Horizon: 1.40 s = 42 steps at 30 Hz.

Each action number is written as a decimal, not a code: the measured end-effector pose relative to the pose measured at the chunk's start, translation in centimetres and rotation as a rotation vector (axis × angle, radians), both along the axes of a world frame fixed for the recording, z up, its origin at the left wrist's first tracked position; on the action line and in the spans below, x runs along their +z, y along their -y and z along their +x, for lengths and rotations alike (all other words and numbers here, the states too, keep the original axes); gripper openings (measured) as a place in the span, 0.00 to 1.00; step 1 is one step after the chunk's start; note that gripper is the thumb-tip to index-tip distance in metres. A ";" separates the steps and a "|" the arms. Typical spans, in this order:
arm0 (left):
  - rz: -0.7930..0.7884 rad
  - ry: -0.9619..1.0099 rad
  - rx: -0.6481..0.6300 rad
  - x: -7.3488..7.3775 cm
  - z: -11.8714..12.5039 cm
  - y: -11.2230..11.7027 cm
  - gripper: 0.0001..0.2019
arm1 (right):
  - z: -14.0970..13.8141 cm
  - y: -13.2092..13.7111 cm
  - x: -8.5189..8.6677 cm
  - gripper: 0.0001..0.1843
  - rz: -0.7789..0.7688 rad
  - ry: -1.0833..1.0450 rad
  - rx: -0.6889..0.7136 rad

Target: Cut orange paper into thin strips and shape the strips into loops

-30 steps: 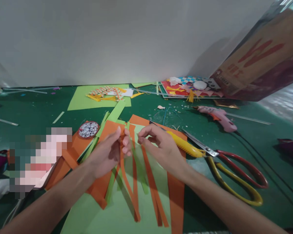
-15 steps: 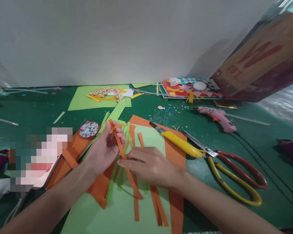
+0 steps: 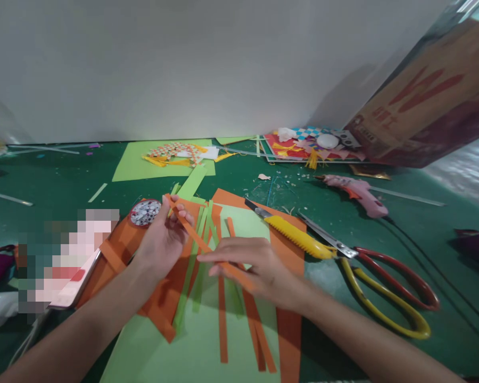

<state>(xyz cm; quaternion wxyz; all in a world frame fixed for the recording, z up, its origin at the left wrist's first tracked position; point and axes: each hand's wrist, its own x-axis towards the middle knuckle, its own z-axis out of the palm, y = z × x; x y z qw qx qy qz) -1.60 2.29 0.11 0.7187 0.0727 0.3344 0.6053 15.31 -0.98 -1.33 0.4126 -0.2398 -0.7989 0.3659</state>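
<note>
My left hand [image 3: 163, 242] pinches the upper end of an orange paper strip [image 3: 192, 232] between thumb and fingers. The strip slants down to the right, to my right hand [image 3: 263, 271], where it passes between the thumb and the outstretched index finger. Part of it is hidden by that hand. Beneath both hands lie green paper strips [image 3: 189, 276] and several loose orange strips [image 3: 222, 330], spread over a light green paper sheet [image 3: 175, 364]. Larger orange paper [image 3: 289, 330] shows under the sheet's right side.
A yellow utility knife [image 3: 299, 234] with its blade out and scissors [image 3: 383, 290] lie at right. Behind them rests a pink glue gun [image 3: 355, 194] with its cord. A round tin [image 3: 143, 213] and a pale pink phone-like object [image 3: 74, 282], partly blurred, are at left. A paper bag [image 3: 427, 101] stands back right.
My left hand has shifted slightly left with the strip. My right hand has moved a little right, and the strip's lower part now runs through its fingers instead of hanging below.
</note>
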 end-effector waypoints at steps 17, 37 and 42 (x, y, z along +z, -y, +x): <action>0.304 -0.539 -0.481 -0.5 1.1 2.4 0.13 | -0.2 -0.4 0.9 0.27 -0.774 0.027 -0.017; 0.306 -0.572 -0.552 -0.2 1.1 2.4 0.16 | -0.2 -0.4 0.8 0.28 -0.786 0.080 -0.018; 0.306 -0.601 -0.551 -0.3 1.0 2.3 0.18 | -0.3 -0.4 0.8 0.25 -0.727 0.097 -0.066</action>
